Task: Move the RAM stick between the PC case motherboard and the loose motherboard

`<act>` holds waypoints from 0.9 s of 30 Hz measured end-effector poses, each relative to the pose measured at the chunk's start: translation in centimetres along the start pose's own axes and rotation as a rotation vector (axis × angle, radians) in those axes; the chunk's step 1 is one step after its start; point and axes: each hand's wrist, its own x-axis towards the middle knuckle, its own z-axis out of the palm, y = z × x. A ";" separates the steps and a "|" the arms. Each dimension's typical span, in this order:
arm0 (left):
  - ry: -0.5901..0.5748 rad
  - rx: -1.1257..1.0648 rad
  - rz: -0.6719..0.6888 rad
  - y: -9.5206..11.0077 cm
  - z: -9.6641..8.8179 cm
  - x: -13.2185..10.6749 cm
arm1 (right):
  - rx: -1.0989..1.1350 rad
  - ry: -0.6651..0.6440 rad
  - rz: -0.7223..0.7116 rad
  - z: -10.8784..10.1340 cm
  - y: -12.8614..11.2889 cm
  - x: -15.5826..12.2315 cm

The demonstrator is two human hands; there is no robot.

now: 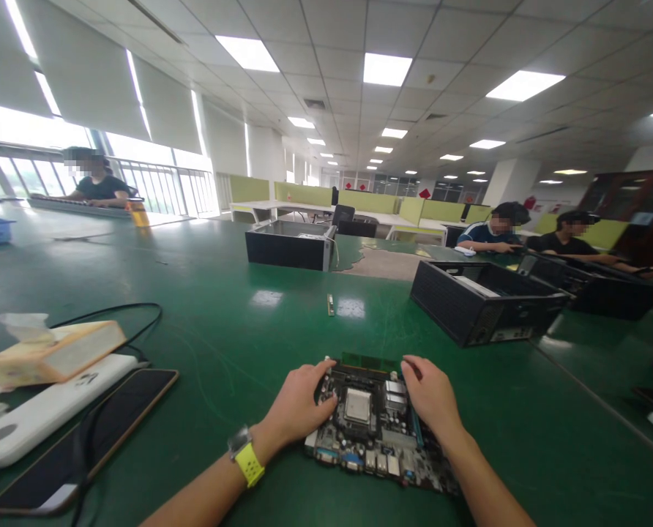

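A motherboard (378, 432) lies on the green tabletop, its port side toward me. A square silver processor (358, 405) sits in its socket. Along the far edge a green memory stick (369, 361) stands up at the slot. My left hand (300, 401) grips the board's left edge, thumb over the top and index finger by the slot's left end. My right hand (432, 391) is bent round the far right corner, fingertips at the stick's right end. Its other fingers are hidden. Another memory stick (330, 305) lies farther back on the table.
At left are a phone (85, 443), a white power strip (57, 410), a tissue box (52, 353) and a black cable (151, 304). Open computer cases (289, 247) (485, 304) stand beyond. People sit at far left (104, 189) and at right (488, 234).
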 end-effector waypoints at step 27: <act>0.032 -0.117 0.132 -0.9 0.9 0.2 | 0.039 -0.005 -0.120 2.2 1.1 -0.5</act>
